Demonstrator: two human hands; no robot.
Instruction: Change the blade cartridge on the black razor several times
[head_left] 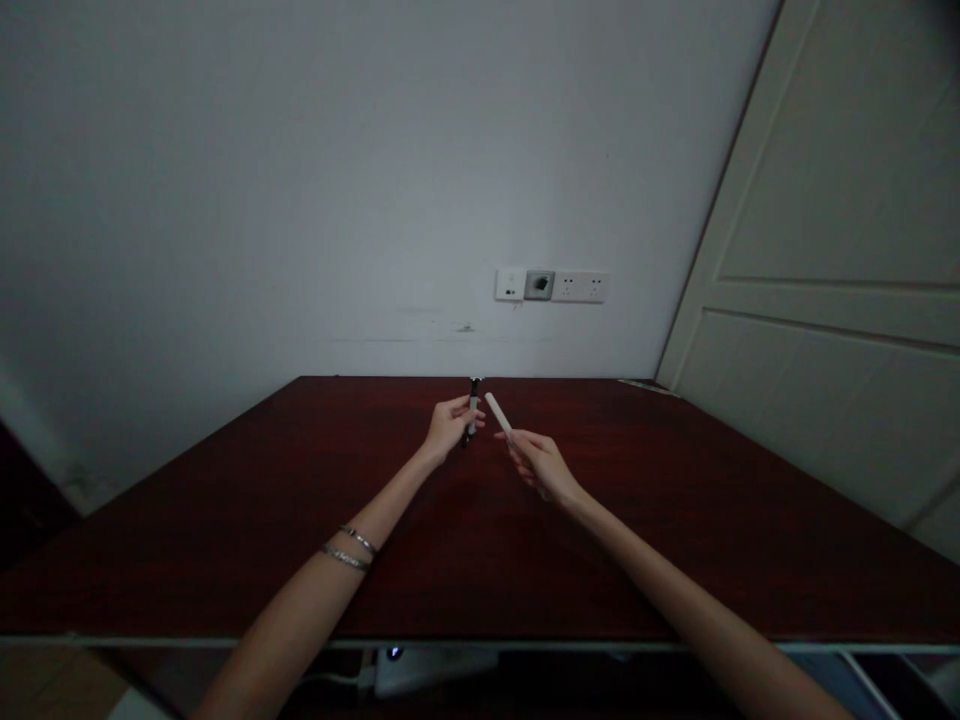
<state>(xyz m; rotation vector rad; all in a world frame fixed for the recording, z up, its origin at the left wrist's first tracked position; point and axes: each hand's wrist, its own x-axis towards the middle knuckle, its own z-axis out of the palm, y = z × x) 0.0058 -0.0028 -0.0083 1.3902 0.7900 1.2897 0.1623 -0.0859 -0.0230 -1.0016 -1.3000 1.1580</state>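
My left hand (448, 424) is closed around a slim upright black and white object (473, 405). Its top is black, its middle white and its lower end dark; its kind is too small to make out. To the right, my right hand (541, 464) grips a slender white stick (498, 412) with a rounded end. The stick leans up and to the left, its free end close to the black and white object but apart from it. My fingers hide the stick's lower part. Both hands are over the far middle of the dark red table (360, 470).
Behind the table rises a pale wall with sockets and switch plates (551, 286). A cream panelled door (840, 300) stands along the right side. Under the table's front edge are a white device (431, 672) with a small light and a white cable (330, 679).
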